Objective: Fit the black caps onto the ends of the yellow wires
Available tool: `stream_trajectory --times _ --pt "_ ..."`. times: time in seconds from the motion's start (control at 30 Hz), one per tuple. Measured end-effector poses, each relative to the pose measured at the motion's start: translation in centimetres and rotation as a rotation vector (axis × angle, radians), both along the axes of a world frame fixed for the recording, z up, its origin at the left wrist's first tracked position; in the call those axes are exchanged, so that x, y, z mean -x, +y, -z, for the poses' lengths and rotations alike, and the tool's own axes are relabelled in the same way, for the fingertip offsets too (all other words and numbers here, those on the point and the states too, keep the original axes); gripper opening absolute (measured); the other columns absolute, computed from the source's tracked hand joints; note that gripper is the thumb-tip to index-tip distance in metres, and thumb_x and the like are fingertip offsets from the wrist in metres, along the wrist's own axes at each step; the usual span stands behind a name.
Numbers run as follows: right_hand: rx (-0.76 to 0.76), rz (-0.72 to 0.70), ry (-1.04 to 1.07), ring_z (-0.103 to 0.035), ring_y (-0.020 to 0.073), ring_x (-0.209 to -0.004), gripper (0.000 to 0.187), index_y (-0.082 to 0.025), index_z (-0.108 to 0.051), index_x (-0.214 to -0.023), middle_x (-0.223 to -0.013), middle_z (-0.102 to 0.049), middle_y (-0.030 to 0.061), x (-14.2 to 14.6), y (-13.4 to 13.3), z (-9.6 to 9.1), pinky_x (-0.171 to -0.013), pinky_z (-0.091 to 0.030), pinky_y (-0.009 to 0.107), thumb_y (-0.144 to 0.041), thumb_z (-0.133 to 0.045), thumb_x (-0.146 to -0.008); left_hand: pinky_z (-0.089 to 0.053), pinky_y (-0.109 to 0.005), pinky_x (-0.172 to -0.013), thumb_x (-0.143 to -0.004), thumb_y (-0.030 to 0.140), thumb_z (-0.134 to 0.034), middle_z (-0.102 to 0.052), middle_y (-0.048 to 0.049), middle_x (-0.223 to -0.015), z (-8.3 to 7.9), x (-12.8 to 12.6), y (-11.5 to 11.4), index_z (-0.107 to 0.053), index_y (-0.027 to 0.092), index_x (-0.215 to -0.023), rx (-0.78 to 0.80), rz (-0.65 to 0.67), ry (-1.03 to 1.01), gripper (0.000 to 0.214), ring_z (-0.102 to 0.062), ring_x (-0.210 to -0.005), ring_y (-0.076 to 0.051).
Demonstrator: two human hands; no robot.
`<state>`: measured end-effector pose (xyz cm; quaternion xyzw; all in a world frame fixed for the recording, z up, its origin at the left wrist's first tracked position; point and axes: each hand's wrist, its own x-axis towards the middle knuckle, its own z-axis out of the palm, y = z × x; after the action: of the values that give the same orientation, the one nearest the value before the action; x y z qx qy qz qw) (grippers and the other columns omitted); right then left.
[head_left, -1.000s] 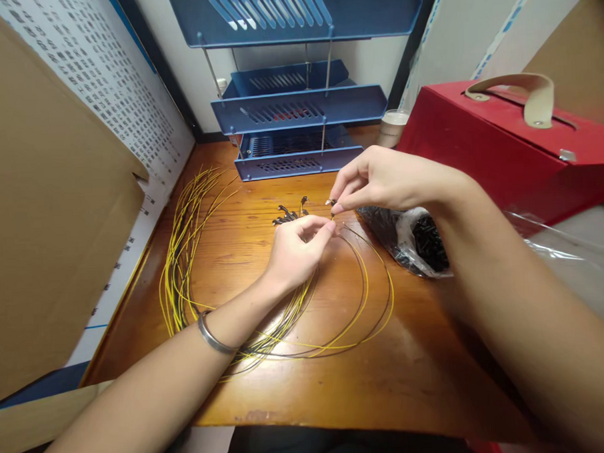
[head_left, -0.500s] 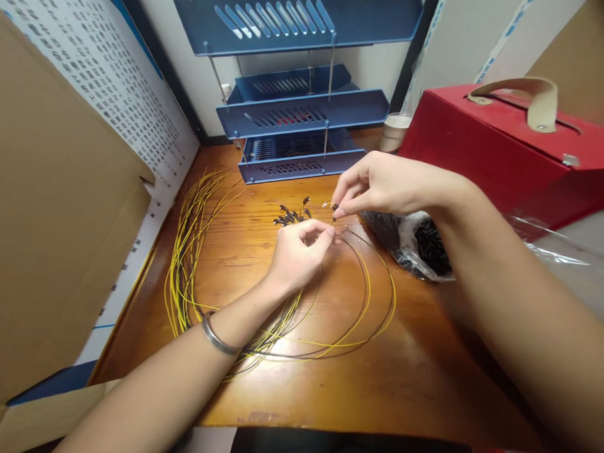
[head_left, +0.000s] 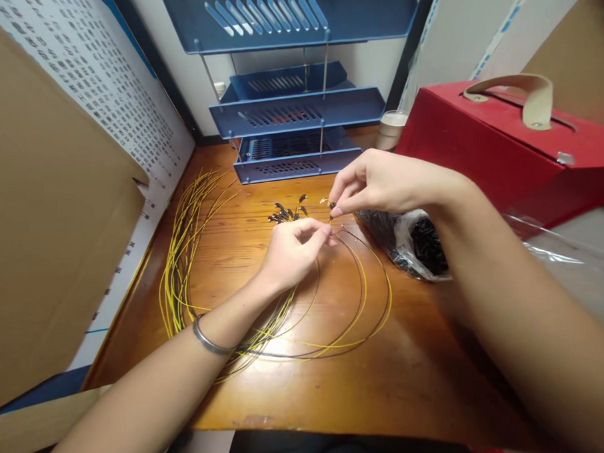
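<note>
More of the thin yellow wire (head_left: 327,199) now pokes past the right hand (head_left: 373,182), pinched closed on a small black plastic-looking sleeve (head_left: 332,206) at two o'clock of the left hand (head_left: 296,250), itself pinching the wire; sleeving seems underway, needing steady holds

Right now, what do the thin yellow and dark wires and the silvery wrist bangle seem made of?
Thin yellow and dark wires: probably smooth plastic outside, judging by even colour, loose curves. Silvery wrist bangle: likely polished metal, given its grey sheen.

I log left hand (head_left: 297,252) pinched, forearm (head_left: 153,386) reaching from near left; right hand (head_left: 373,183) pinched slightly farther, wrist (head_left: 453,192) bent.
</note>
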<state>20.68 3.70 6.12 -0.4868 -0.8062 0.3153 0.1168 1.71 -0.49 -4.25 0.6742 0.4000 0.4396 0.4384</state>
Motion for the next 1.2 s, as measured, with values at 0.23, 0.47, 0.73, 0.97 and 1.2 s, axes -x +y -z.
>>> stream_trajectory --times 0.23,0.47,0.73,0.97,1.2 --pt "0.019 -0.026 -0.012 -0.075 0.0248 -0.085 0.013 -0.026 -0.077 -0.084 -0.085 -0.080 0.0018 0.2 -0.1 0.0 -0.075 -0.060 0.036 -0.036 -0.078 -0.076 -0.052 -0.026 -0.073 -0.093 0.030 -0.063 -0.079 -0.0060 -0.079 -0.4 -0.5 0.0 -0.076 0.014 -0.089 0.116 0.055 -0.086 0.021 -0.068 -0.066 -0.014" --pt "0.014 -0.038 -0.024 -0.075 0.0234 -0.085 0.013 -0.026 -0.077 -0.083 -0.085 -0.080 0.0011 -0.3 -0.1 0.0 -0.076 -0.060 0.035 -0.037 -0.077 -0.077 -0.036 -0.021 -0.041 -0.090 0.034 -0.066 -0.078 -0.0067 -0.080 -1.1 -0.7 -0.5 -0.071 0.013 -0.091 0.374 0.131 -0.137 0.021 -0.045 -0.039 -0.005" --pt "0.054 -0.052 -0.084 -0.075 0.0237 -0.085 0.011 -0.025 -0.077 -0.083 -0.086 -0.080 0.0012 -0.1 0.1 0.2 -0.073 -0.059 0.034 -0.035 -0.078 -0.077 -0.043 -0.019 -0.046 -0.093 0.034 -0.063 -0.072 -0.0026 -0.070 -0.1 -1.4 -0.4 -0.062 0.014 -0.088 0.475 0.192 -0.233 0.021 -0.053 -0.042 -0.006" --pt "0.068 -0.045 -0.035 -0.074 0.0225 -0.083 0.007 -0.025 -0.076 -0.080 -0.084 -0.079 0.0009 -0.3 0.1 0.3 -0.076 -0.058 0.035 -0.031 -0.076 -0.076 -0.043 -0.018 -0.047 -0.092 0.027 -0.062 -0.072 -0.0037 -0.071 -0.1 -1.2 -0.3 -0.068 0.011 -0.091 0.477 0.178 -0.233 0.018 -0.054 -0.044 -0.005" --pt "0.046 -0.021 -0.039 -0.075 0.0238 -0.085 0.008 -0.025 -0.076 -0.081 -0.085 -0.080 0.0020 -0.3 0.1 0.2 -0.078 -0.059 0.036 -0.031 -0.076 -0.076 -0.042 -0.018 -0.046 -0.090 0.024 -0.062 -0.075 -0.0058 -0.075 0.0 -1.1 -0.2 -0.070 0.010 -0.085 0.444 0.189 -0.228 0.017 -0.050 -0.043 -0.004"
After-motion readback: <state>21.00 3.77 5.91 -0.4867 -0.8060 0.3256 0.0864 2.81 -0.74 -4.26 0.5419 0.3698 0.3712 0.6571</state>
